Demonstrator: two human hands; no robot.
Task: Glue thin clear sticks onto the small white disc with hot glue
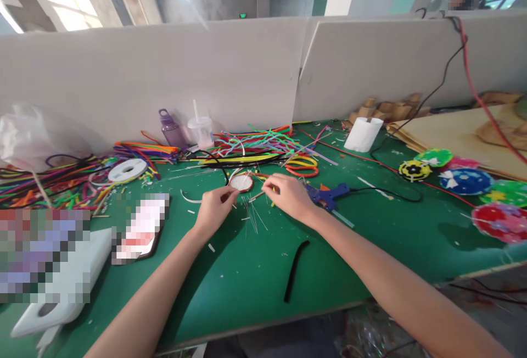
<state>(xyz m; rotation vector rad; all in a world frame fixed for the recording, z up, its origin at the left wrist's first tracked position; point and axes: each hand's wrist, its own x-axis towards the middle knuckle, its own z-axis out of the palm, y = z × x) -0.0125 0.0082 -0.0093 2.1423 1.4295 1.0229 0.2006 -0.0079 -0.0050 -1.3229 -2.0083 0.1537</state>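
My left hand (214, 205) pinches the near edge of a small round white disc with a reddish rim (241, 183), which rests on the green table (247, 270). My right hand (288, 194) is just to the right of the disc, its fingers closed on a thin stick or wire (259, 195) that points toward the disc. Several thin clear wires (252, 216) lie on the table between my two hands. A black pipe cleaner (294, 270) lies nearer to me, below my right forearm.
Heaps of coloured pipe cleaners (263, 146) lie behind and left (49, 179). A blue glue gun (329, 194) sits right of my hand. Also there: tape roll (127, 169), purple bottle (172, 129), cup with straw (200, 129), paper roll (363, 133), colourful discs (465, 180), phone (140, 229). Grey partitions stand behind.
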